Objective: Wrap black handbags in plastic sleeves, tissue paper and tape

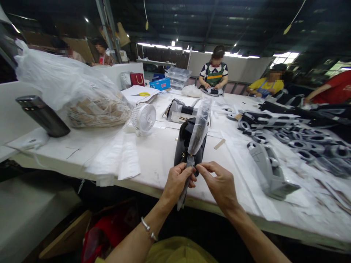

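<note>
My left hand [177,181] and my right hand [219,184] meet just above the near edge of the white table [153,153]. Both pinch a long strip wrapped in clear plastic [197,128]. The strip rises up from my fingers and its lower end hangs down past my left hand. Behind the strip a small black bag [182,144] stands upright on the table. A bracelet shows on my left wrist.
A small white fan [143,117] stands left of the bag, beside a large plastic sack of tan pieces [90,106]. Grey and black wrapped parts [287,138] cover the table's right side. Yellow scissors [143,94] and a blue box [159,84] lie further back. Other people sit at the far end.
</note>
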The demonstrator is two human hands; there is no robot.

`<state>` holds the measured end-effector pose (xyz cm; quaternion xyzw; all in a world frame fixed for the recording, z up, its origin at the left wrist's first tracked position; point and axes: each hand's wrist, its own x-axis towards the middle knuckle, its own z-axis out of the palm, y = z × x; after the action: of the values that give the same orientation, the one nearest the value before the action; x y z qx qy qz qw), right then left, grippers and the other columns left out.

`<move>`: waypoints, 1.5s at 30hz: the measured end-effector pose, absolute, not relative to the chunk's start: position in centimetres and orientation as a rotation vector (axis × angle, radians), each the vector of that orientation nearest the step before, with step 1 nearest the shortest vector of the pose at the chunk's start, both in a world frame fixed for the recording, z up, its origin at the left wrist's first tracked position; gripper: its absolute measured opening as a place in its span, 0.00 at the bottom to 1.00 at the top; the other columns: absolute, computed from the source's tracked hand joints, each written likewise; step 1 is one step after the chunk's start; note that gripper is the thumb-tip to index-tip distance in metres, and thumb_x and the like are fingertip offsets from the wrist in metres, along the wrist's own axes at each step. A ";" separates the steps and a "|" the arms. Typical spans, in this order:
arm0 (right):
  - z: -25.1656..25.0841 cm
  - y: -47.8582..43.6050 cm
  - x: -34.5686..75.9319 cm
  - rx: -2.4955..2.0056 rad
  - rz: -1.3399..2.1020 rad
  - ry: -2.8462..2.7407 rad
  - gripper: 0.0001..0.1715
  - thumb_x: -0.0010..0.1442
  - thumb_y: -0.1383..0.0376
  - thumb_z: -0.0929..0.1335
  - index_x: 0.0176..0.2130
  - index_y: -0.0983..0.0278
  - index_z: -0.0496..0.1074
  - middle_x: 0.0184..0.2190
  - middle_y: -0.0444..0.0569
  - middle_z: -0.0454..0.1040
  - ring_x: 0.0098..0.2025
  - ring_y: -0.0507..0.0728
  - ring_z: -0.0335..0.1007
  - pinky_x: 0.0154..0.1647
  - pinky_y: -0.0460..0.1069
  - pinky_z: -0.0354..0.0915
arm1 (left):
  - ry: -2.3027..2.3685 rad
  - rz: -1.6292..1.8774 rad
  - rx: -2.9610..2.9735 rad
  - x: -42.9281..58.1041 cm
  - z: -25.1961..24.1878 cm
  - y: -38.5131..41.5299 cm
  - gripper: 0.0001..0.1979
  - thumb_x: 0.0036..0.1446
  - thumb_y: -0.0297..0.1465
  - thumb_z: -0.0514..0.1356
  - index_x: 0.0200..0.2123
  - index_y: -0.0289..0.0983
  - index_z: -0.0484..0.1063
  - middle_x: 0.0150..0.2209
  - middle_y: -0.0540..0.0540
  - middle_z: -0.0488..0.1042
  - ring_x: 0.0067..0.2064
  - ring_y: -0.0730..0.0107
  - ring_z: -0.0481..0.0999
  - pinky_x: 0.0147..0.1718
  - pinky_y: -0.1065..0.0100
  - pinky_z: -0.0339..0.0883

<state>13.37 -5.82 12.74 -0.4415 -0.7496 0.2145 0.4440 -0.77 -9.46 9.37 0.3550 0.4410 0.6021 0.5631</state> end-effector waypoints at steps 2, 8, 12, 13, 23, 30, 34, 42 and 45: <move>13.1 -6.0 11.9 -1.164 0.695 -1.811 0.13 0.60 0.57 0.69 0.32 0.61 0.80 0.30 0.47 0.79 0.32 0.56 0.74 0.38 0.50 0.67 | 1.060 1.416 0.876 -0.7 9.4 -9.5 0.16 0.58 0.42 0.62 0.33 0.32 0.72 0.24 0.49 0.74 0.21 0.76 0.72 0.22 0.75 0.65; 13.0 -5.5 10.2 -1.146 1.427 -1.446 0.23 0.55 0.47 0.71 0.30 0.65 0.77 0.15 0.41 0.67 0.18 0.52 0.63 0.20 0.48 0.62 | 1.053 1.402 0.891 -0.8 9.8 -9.5 0.19 0.58 0.44 0.61 0.29 0.33 0.69 0.23 0.49 0.73 0.20 0.77 0.71 0.21 0.76 0.64; 12.8 -5.2 9.5 -1.089 1.665 -1.214 0.25 0.45 0.46 0.76 0.27 0.65 0.74 0.12 0.37 0.62 0.12 0.50 0.55 0.09 0.47 0.53 | 1.156 1.397 0.948 -0.2 9.7 -9.5 0.19 0.59 0.46 0.59 0.31 0.35 0.68 0.22 0.51 0.71 0.20 0.76 0.70 0.20 0.75 0.63; 12.7 -5.1 9.4 -1.095 1.668 -1.181 0.25 0.44 0.46 0.76 0.26 0.65 0.73 0.12 0.37 0.62 0.11 0.50 0.54 0.09 0.47 0.51 | 1.198 1.391 0.969 0.1 9.5 -9.7 0.18 0.59 0.46 0.58 0.32 0.35 0.68 0.21 0.52 0.70 0.19 0.76 0.70 0.19 0.75 0.62; 12.0 -4.8 9.0 -1.057 1.741 -0.885 0.26 0.39 0.52 0.81 0.32 0.67 0.78 0.29 0.51 0.80 0.27 0.54 0.76 0.29 0.47 0.70 | 1.312 1.187 1.025 3.4 3.2 -14.1 0.16 0.62 0.42 0.50 0.31 0.38 0.67 0.17 0.55 0.66 0.14 0.77 0.62 0.15 0.75 0.54; 12.6 -4.5 9.9 -1.020 1.834 -1.069 0.27 0.43 0.49 0.79 0.30 0.68 0.75 0.18 0.42 0.71 0.16 0.45 0.60 0.16 0.41 0.55 | 1.218 0.848 1.346 3.1 2.5 -14.8 0.15 0.64 0.39 0.51 0.33 0.38 0.73 0.19 0.53 0.70 0.17 0.74 0.66 0.19 0.74 0.57; 11.7 -4.2 11.7 -1.049 1.878 -1.225 0.29 0.49 0.43 0.74 0.31 0.67 0.73 0.16 0.40 0.68 0.14 0.45 0.55 0.15 0.42 0.49 | 1.120 0.754 1.592 0.8 4.0 -15.3 0.12 0.61 0.35 0.56 0.28 0.39 0.74 0.22 0.51 0.73 0.21 0.74 0.69 0.23 0.74 0.58; 6.8 -5.9 14.0 -1.279 0.973 -1.594 0.43 0.51 0.47 0.73 0.59 0.64 0.64 0.54 0.60 0.72 0.51 0.66 0.73 0.48 0.60 0.70 | 1.666 1.532 1.286 -8.3 8.3 -6.4 0.15 0.63 0.41 0.54 0.43 0.38 0.71 0.39 0.45 0.76 0.41 0.65 0.76 0.43 0.65 0.68; 6.6 -6.0 12.5 -1.283 0.878 -1.637 0.52 0.49 0.51 0.75 0.65 0.63 0.56 0.65 0.61 0.60 0.64 0.69 0.59 0.61 0.63 0.61 | 1.629 1.459 1.347 -7.6 7.9 -3.1 0.15 0.61 0.40 0.54 0.42 0.35 0.71 0.41 0.42 0.76 0.44 0.61 0.75 0.46 0.60 0.69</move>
<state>12.52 -6.00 6.64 -0.5137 -0.6553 0.3515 0.4280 -7.65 -3.09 7.93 0.5030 0.6083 0.5450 0.2826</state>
